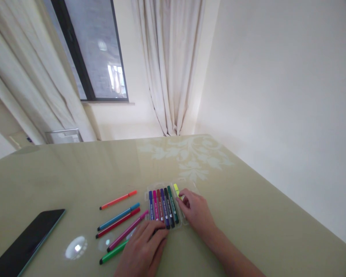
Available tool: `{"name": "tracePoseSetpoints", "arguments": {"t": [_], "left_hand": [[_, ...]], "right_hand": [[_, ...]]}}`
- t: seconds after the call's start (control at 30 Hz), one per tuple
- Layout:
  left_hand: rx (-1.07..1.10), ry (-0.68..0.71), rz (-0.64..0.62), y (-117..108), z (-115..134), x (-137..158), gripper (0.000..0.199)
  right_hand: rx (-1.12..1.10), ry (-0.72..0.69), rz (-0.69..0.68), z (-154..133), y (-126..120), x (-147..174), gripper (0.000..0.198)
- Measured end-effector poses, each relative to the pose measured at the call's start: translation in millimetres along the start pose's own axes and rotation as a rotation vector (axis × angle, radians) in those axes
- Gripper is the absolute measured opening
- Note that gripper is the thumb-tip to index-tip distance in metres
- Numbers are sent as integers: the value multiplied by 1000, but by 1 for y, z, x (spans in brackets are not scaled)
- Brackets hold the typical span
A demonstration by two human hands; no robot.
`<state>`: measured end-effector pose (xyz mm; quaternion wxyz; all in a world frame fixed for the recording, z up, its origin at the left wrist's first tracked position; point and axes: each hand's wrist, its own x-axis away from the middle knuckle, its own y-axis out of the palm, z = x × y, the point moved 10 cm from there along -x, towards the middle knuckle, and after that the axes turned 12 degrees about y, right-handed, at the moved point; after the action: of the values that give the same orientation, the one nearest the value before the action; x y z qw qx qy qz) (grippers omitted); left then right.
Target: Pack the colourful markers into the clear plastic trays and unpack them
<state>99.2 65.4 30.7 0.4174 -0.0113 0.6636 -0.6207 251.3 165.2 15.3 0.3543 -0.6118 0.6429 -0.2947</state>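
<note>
A clear plastic marker case (146, 197) lies opened on the table, with a row of several markers (161, 204) in it, from blue and pink to black and dark green. My right hand (197, 211) pinches a yellow marker (177, 189) over the case's right part; the marker's lower end is hidden by my fingers. At the case's near edge, my left hand (145, 246) has its fingers closed against the case and the lower marker ends. Beside it lie a green marker (113, 252) and a magenta marker (127, 232), the green one partly covered by this hand.
Left of the case, an orange marker (118, 200), a blue marker (118, 217) and a red marker (118, 223) lie loose. A dark-screened tablet or phone (29, 242) rests at the table's left. A white wall (282, 107) runs along the right edge of the glossy table (242, 215).
</note>
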Motion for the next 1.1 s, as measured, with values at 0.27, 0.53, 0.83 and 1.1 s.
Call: {"name": "tracePoseSetpoints", "arguments": {"t": [0.27,0.53,0.83,1.1], "left_hand": [[-5,-5,-16,-1,1,-4,25],[-3,8,-37,-2,2,-4,20],[1,-21,-41,-2,2,-5,26],[48,-270,68,-27,-46,9,22]], "right_hand": [[100,-46,-9,-12,2,6,23],[183,-74,-36,-12,-3,9,26],[207,-37,-93,-13,-2,12,26],[25,-17,-47,-3,-7,4,38]]}}
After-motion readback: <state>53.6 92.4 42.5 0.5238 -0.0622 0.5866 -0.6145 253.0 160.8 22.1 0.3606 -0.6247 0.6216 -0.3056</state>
